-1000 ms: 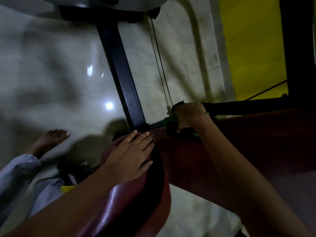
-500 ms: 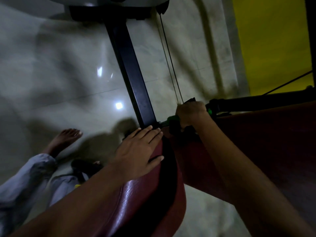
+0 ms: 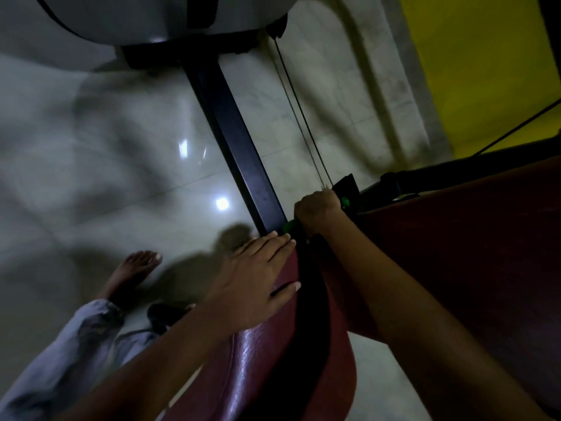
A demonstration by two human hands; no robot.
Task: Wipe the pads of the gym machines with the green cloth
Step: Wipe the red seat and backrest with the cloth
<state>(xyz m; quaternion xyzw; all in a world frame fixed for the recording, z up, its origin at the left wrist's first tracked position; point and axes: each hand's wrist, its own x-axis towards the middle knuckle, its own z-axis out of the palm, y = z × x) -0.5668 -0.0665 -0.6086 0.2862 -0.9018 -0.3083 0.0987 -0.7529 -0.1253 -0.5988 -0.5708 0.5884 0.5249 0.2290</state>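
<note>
1. nearest the camera, a red seat pad [image 3: 261, 369] curved up from the bottom edge, glossy, with a dark gap along its right side.
2. the left hand [image 3: 258, 278] rested flat on the far end of this pad, fingers straight and held together, gripping nothing.
3. to the right, a larger red pad [image 3: 473, 256] sloped away, mostly in shadow.
4. the right hand [image 3: 317, 209] was at the far left corner of the larger pad, fingers curled around the green cloth [image 3: 344, 202]; only small green patches showed beside the fist.
5. left of the pads, a bare foot [image 3: 136, 270] and a grey trouser leg [image 3: 69, 350] stood on the pale tiled floor [image 3: 121, 183].
6. farther off, a black frame post [image 3: 239, 153] ran up to a grey housing [image 3: 145, 16], with thin cables [image 3: 299, 117] to its right.
7. a yellow surface [image 3: 485, 62] lay at far right.
</note>
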